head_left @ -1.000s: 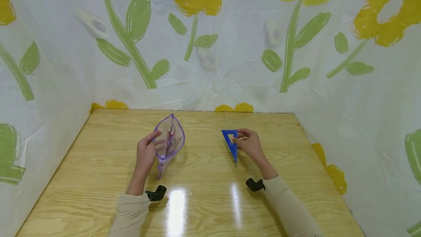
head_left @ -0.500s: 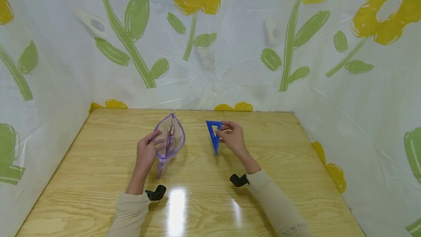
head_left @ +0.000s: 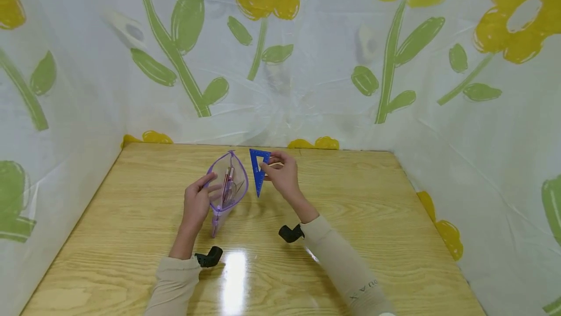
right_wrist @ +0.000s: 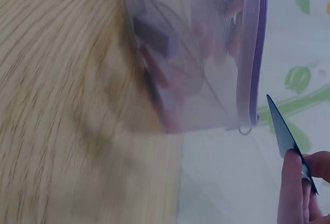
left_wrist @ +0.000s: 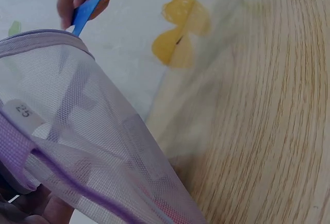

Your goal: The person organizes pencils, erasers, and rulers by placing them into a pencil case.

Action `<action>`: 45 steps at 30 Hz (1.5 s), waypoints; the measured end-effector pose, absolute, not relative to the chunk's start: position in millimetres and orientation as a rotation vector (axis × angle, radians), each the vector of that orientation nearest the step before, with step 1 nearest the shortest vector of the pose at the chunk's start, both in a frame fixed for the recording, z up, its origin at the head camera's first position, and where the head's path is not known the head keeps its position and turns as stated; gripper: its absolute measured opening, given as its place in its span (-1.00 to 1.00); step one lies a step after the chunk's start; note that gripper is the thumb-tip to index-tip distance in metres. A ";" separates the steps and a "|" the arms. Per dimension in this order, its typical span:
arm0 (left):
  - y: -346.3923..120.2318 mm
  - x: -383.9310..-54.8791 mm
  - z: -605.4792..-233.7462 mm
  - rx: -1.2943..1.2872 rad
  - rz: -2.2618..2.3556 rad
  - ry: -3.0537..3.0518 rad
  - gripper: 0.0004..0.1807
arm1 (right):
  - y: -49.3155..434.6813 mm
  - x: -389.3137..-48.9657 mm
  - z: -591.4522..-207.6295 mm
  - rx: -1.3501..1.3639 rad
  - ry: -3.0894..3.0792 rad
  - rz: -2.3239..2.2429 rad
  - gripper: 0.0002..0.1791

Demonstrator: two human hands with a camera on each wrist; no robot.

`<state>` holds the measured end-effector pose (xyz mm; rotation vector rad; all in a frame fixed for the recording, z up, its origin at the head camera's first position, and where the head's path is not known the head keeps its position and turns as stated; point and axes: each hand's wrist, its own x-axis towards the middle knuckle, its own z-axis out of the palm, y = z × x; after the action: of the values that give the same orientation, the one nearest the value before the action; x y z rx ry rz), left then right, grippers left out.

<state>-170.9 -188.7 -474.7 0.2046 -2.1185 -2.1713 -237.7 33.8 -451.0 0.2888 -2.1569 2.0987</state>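
My left hand [head_left: 196,204] grips a see-through mesh zip pouch [head_left: 219,216] with purple trim by its left side, its mouth spread wide. Inside lie a red pencil [head_left: 226,184] and other items; in the right wrist view a dark block [right_wrist: 154,34] shows blurred through the mesh. Between thumb and fingers my right hand [head_left: 282,177] pinches a blue triangular set square [head_left: 257,183], point downward, just right of the pouch's mouth and apart from it. From the left wrist, the set square [left_wrist: 86,12] appears beyond the pouch's rim [left_wrist: 46,39].
A wood-grain table [head_left: 359,238] lies beneath both hands. White flower-printed sheeting [head_left: 315,111] walls it in at the back and both sides. Each wrist wears a black camera mount, such as the right one [head_left: 290,233].
My right hand has carried the set square leftward and slightly away from me, close to the pouch. The left hand and the pouch have stayed in place.
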 end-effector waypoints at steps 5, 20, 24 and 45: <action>-189.4 -171.0 -475.9 0.199 -2.177 -2.110 -0.43 | 16.3 -235.4 -448.4 0.291 -2.120 2.134 -0.64; -187.8 -170.7 -477.9 0.221 -2.162 -2.127 -0.43 | -23.9 -229.8 -449.8 0.225 -2.006 2.143 -0.66; -187.6 -171.3 -478.1 0.213 -2.155 -2.130 -0.43 | -29.1 -224.9 -452.3 0.194 -2.027 2.140 -0.69; -188.0 -171.8 -476.5 0.200 -2.146 -2.122 -0.42 | -21.4 -209.1 -457.5 0.297 -2.108 2.096 -0.73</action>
<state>-171.8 -188.0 -476.5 0.2001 -2.1215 -2.1463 -209.1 -21.4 -457.5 0.2973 -2.1083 2.0956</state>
